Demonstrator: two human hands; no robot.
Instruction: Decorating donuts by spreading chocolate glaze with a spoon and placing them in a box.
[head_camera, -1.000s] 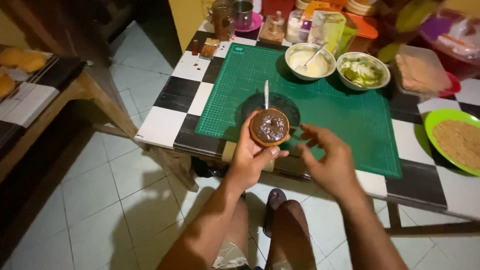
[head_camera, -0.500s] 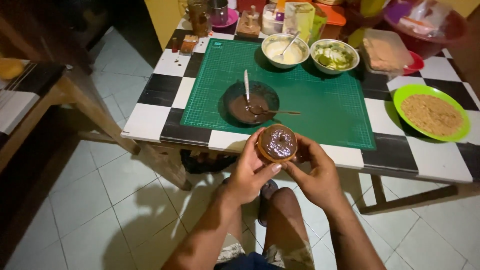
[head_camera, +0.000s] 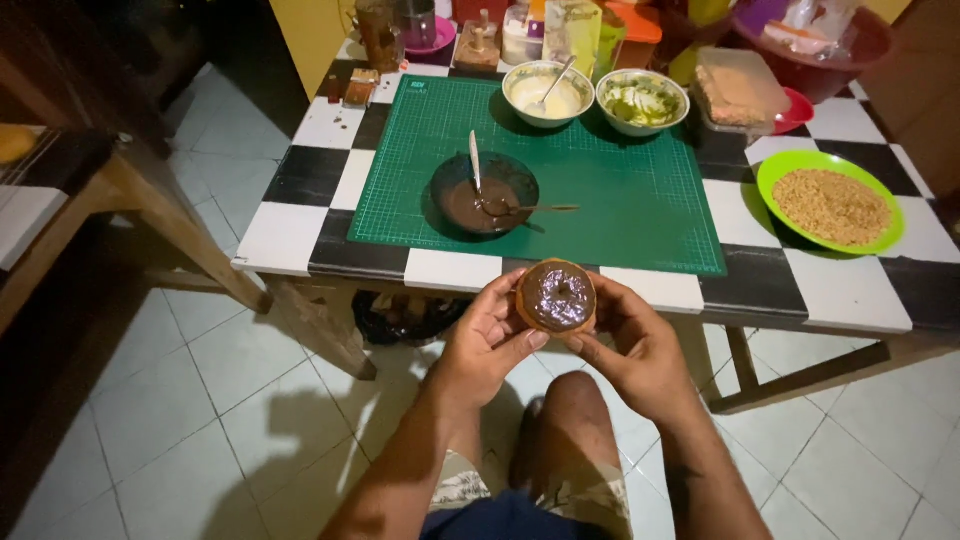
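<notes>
**Glazed doughnut lifted clear of the dipping bowl**

A chocolate-glazed doughnut (head_camera: 556, 296) sat cupped between both hands, just off the near edge of the checkered worktop (head_camera: 285, 235) and above the person's knee. A second earlier it had been over the green cutting mat (head_camera: 620, 190), close to the dark bowl of chocolate glaze (head_camera: 484, 192); it had since been drawn back towards the body, glaze side up, suggesting the dipping was finished and the coat was being looked over. The left hand (head_camera: 487, 340) had its grip pinching the doughnut's left rim, thumb on top; the right hand (head_camera: 636, 345) pressed fingertips to the right rim. Two utensils rested in the glaze bowl. Further back stood a white cream bowl (head_camera: 546, 94) and a bowl of green filling (head_camera: 641, 99), while a green plate of crumbs (head_camera: 832, 203) lay to the right, well apart. The mat's right half lay bare, leaving room between glaze bowl and crumbs.
</notes>
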